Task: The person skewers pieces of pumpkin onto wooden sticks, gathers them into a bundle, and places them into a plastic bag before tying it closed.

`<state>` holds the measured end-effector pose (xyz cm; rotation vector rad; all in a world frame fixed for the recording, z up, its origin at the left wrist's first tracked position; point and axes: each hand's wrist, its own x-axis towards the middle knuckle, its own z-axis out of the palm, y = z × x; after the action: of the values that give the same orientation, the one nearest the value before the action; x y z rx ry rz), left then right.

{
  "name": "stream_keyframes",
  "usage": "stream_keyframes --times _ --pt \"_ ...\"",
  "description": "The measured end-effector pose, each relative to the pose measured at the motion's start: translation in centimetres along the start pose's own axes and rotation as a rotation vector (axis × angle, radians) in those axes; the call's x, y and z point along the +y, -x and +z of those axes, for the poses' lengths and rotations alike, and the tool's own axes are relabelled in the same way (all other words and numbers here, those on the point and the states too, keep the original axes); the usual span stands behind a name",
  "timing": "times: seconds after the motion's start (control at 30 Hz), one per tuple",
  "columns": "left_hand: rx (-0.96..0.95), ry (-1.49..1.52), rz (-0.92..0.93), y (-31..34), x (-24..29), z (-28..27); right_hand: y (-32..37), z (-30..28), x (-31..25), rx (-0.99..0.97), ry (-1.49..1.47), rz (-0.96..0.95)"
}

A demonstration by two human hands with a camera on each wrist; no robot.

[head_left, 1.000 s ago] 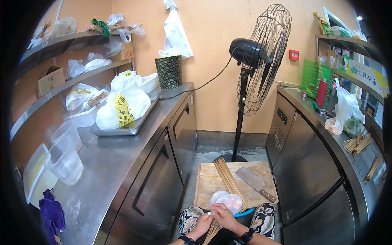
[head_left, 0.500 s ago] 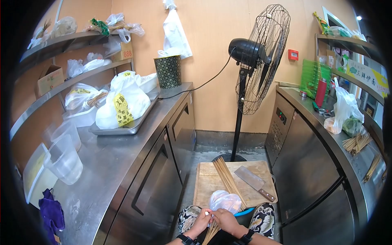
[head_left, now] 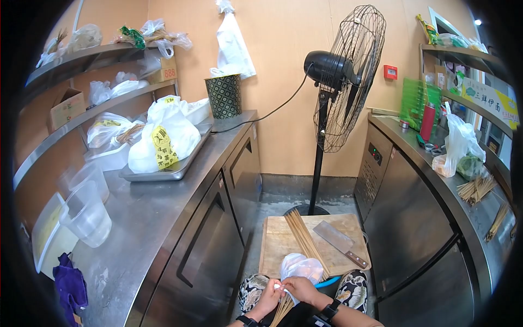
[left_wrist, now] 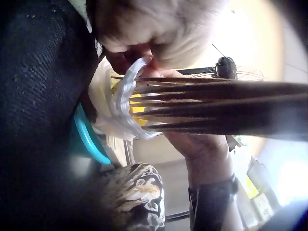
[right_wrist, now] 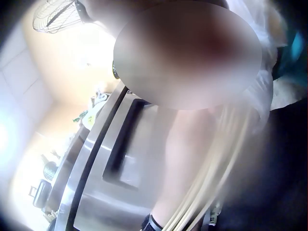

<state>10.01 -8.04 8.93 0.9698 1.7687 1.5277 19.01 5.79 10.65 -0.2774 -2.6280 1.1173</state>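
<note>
In the lap, low in the head view, the left hand (head_left: 267, 300) and the right hand (head_left: 301, 290) meet over a white plastic bag (head_left: 300, 267). Both hands pinch the bag's gathered plastic, a white bit of which sticks out between the fingertips. A bundle of thin wooden skewers (head_left: 283, 312) runs from under the hands toward the body. In the left wrist view, a twisted plastic edge (left_wrist: 124, 98) wraps across the skewers (left_wrist: 207, 106), with yellow showing behind them. The right wrist view has the fingers blurred above more skewers (right_wrist: 207, 175).
Ahead lies a wooden cutting board (head_left: 275, 248) with loose skewers (head_left: 305, 237) and a cleaver (head_left: 340, 242) on it. A blue rim (head_left: 327, 283) shows between the knees. Steel counters (head_left: 147, 212) flank both sides, and a black standing fan (head_left: 321, 152) stands behind the board.
The right hand's fingers have drawn down and closer to the left fingertips. More white plastic now shows below the right hand, beside the skewers. The board and cleaver lie as before.
</note>
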Motion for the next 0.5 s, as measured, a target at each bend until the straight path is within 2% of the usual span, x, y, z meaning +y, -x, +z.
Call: stream_keyframes --times 0.03,0.13,0.27,0.37,0.47,0.5 --pt "-0.003 0.008 0.004 0.0 0.0 -0.1 0.0 -0.1 -0.2 -0.013 0.006 0.008" --pt "-0.035 0.032 0.03 0.2 0.5 -0.5 0.2 0.0 -1.3 0.12 0.117 0.04" --pt "-0.079 -0.007 -0.001 0.2 1.7 -1.3 0.2 -0.5 -2.6 0.249 0.042 -0.054" --pt "-0.117 -0.067 -0.317 0.5 8.0 -2.6 0.9 -1.1 -4.1 0.24 0.057 -0.141" --pt "-0.212 0.728 -0.371 -0.9 -0.9 -3.7 1.7 -1.9 -4.6 0.187 0.077 -0.27" --pt "-0.256 0.737 -0.329 -0.8 -0.8 -3.9 2.0 -2.1 -4.8 0.158 0.098 -0.315"
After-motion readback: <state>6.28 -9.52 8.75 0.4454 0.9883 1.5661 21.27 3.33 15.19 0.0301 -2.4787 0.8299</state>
